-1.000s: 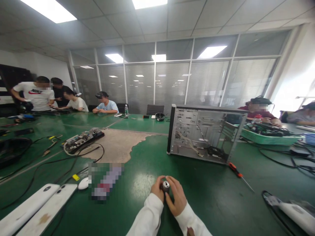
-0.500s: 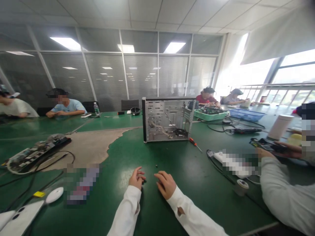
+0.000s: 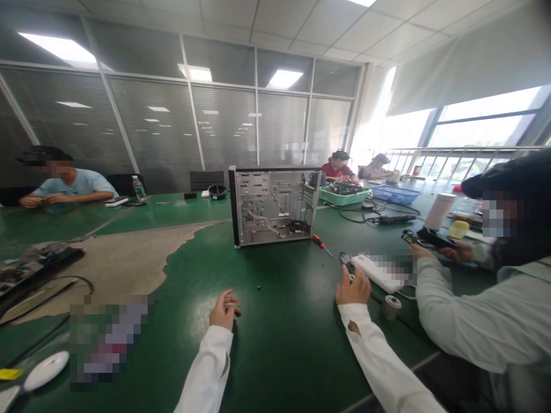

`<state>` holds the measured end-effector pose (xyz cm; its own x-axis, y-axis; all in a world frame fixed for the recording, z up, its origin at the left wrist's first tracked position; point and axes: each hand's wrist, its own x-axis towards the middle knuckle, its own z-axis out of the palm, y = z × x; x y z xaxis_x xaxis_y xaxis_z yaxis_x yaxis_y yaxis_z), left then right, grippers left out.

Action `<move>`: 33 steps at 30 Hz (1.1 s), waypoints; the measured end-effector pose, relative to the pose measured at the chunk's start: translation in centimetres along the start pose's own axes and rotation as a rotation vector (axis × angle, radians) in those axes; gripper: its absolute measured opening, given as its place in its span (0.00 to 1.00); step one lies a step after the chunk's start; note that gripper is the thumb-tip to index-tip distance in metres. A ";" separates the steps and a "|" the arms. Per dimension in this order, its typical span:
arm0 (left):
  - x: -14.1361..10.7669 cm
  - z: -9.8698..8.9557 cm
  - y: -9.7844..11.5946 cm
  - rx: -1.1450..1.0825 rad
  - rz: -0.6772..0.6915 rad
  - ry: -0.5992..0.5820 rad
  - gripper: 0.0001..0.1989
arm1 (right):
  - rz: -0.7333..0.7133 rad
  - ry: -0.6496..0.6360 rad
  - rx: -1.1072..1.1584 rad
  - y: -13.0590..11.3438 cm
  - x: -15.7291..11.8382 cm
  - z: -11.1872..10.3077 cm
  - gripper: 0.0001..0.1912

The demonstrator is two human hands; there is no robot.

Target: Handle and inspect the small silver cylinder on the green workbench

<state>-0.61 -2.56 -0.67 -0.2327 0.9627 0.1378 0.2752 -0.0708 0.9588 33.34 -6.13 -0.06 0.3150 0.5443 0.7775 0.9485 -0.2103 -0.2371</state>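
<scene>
My left hand (image 3: 224, 310) rests on the green table (image 3: 275, 355), its fingers loosely apart and holding nothing. A tiny dark piece (image 3: 259, 287), too small to name, lies to the right of it. My right hand (image 3: 353, 285) is stretched out to the right, fingers spread, beside the dark plug (image 3: 346, 261) at the near end of a white power strip (image 3: 379, 274). Whether the fingertips touch that plug I cannot tell. Ahead stands an opened computer case (image 3: 275, 206) with cables and a fan inside. A red-handled screwdriver (image 3: 318, 241) lies at its lower right corner.
A co-worker (image 3: 469, 310) at the right holds a dark device. A small white roll (image 3: 391, 307) stands near my right hand. Green (image 3: 344, 196) and blue baskets (image 3: 395, 195) sit farther back. At the left lie a circuit assembly (image 3: 38, 264) and cables.
My right hand has moved right, from beside my left hand to the power strip's end. My left hand stays on the table. The view has turned to the right.
</scene>
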 end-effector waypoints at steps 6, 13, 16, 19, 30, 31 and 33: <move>-0.1 -0.1 0.2 0.023 -0.013 -0.020 0.21 | -0.498 -0.382 0.367 -8.6 -2.8 -0.4 0.30; -0.2 -0.2 -0.4 0.036 0.001 -0.022 0.20 | -0.579 -0.522 0.460 -17.0 -4.0 2.3 0.27; 0.1 -0.3 -0.6 0.034 -0.006 -0.022 0.20 | -0.604 -0.505 0.493 -18.3 -3.8 4.4 0.20; 0.5 -0.4 -0.6 0.010 -0.025 -0.020 0.20 | -0.630 -0.489 0.525 -18.7 -3.7 6.0 0.15; 0.6 -0.3 0.2 0.094 -0.012 -0.045 0.18 | -0.378 -0.250 0.457 -8.6 0.2 5.2 0.12; 0.7 -0.2 0.2 0.112 -0.005 -0.051 0.18 | -0.316 -0.210 0.432 -6.6 1.1 4.9 0.13; 0.8 -0.2 0.1 0.138 0.011 -0.066 0.18 | -0.204 -0.134 0.378 -2.6 2.8 4.2 0.16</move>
<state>-0.96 -1.80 -0.41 -0.1689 0.9774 0.1268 0.4044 -0.0487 0.9133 31.86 -0.64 0.28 0.0985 0.6495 0.7539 0.9298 0.2100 -0.3024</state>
